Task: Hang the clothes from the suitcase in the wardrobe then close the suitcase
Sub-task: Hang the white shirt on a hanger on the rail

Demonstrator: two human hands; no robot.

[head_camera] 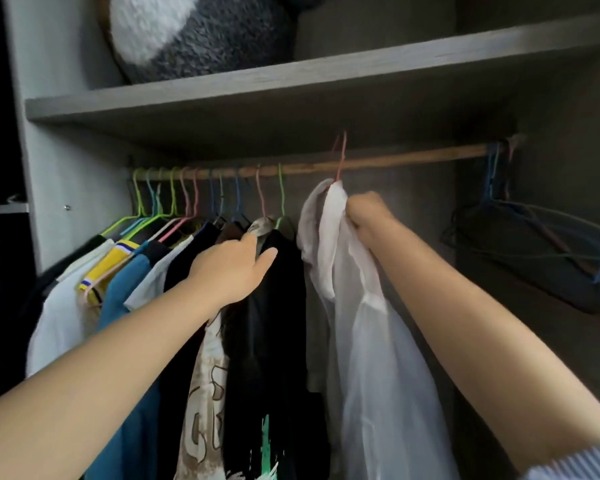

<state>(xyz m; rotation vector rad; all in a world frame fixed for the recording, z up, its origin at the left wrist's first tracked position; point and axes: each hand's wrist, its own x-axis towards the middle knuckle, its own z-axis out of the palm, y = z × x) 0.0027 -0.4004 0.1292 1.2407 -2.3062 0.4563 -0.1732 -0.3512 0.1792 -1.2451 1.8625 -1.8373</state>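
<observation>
A sheer white shirt point(357, 334) hangs on a red wire hanger point(341, 157) whose hook sits at the wooden rail point(395, 160). My right hand point(368, 216) grips the shirt's shoulder just below the hook. My left hand point(236, 268) lies with straight fingers against the black garment point(271, 327) hanging next to it, at its shoulder. Several more clothes point(125, 278) on coloured hangers fill the rail's left half. The suitcase is out of view.
Several bare wire hangers point(534, 244) hang bunched at the rail's right end. A grey shelf point(291, 84) runs above the rail, with a grey and white plush thing point(194, 32) on it. The wardrobe's left wall point(66, 168) stands beside the clothes.
</observation>
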